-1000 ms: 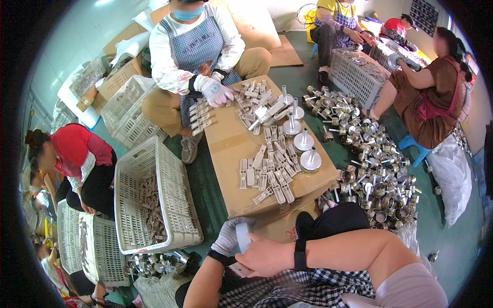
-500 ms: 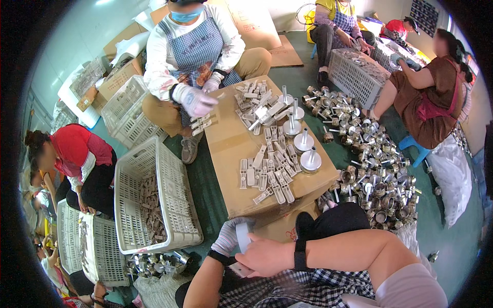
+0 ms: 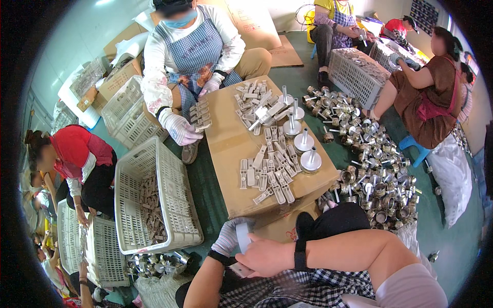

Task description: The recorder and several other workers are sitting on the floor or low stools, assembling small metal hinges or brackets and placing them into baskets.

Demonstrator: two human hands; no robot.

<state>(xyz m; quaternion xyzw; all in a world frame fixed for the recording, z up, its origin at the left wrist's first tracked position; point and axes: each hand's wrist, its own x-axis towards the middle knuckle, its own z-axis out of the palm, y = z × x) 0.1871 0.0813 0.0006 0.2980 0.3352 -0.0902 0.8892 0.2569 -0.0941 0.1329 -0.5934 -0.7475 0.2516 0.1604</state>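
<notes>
1. Left hand, gloved, lower centre: gripping a white ring; a loosened grip could drop it.
2. Right hand, bare, beside it: fingers bent against the ring; firmness of hold hidden.
3. Cardboard tabletop, centre: near edge just above the hands; a knock could topple stemmed discs or scatter pale clips.
4. Metal fittings, right; white crate, left: obstruct sideways reach.

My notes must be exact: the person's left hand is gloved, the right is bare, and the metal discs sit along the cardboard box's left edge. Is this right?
The edge is wrong: the head view shows the metal discs sitting along the right edge of the cardboard box. The left hand is gloved and the right hand is bare, as you wrote.
</notes>
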